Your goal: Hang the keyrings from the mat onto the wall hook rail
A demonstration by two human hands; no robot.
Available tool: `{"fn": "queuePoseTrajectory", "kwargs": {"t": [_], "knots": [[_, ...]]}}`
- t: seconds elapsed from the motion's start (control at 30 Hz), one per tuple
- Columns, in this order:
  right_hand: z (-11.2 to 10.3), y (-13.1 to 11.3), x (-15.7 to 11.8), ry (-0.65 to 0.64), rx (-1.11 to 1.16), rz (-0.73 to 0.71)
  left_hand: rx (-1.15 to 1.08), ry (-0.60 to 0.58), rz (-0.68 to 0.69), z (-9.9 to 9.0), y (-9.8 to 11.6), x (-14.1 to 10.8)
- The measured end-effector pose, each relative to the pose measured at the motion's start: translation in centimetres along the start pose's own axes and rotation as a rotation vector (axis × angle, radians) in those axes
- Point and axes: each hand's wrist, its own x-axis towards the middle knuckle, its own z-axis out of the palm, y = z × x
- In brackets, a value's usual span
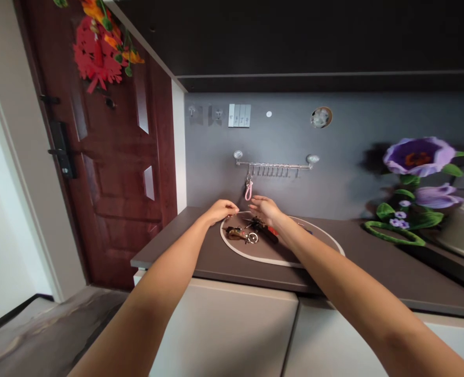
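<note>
Landmark: hook rail point(274, 165), a metal bar on two suction cups, fixed to the grey wall point(345, 173).

- Above the rail, left: a white switch panel point(239, 115).
- Further left of that panel: two small clear wall hooks point(205, 113).
- Above the rail, right: a small white dot point(268, 113), then a round ornament point(321, 117).
- Well to the right of the rail: a purple artificial flower point(419, 155) with green leaves and a looping green stem.
- Well to the left of the rail: a dark red door point(114, 157) with a black handle point(63, 149); a red paper ornament point(97, 55) hangs near its top.
- Below the rail: a brown countertop point(373, 272) over white cabinet fronts point(232, 330).
</note>
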Motion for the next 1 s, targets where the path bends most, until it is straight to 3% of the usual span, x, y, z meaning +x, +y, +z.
{"fn": "queuePoseTrajectory", "kwargs": {"t": [0.27,0.47,0.67,1.0], "knots": [[-1.9,2.6,-0.8,-0.142,-0.303,-0.193,0.154,-0.291,-0.043,-1.1,-0.6,-0.2],[-2.6,3.0,-0.1,-0.115,-0.717,-0.382,0.209,-0.387,-0.109,-1.3,-0.7,-0.2],[-1.9,2.2,-0.9,-0.119,-1.110,-0.557,0.266,-0.427,-0.085,-1.5,-0.8,0.0],[-1.6,2.4,-0.8,-0.167,-1.242,-0.640,0.289,-0.387,-0.054,-1.6,-0.9,-0.1]]}}
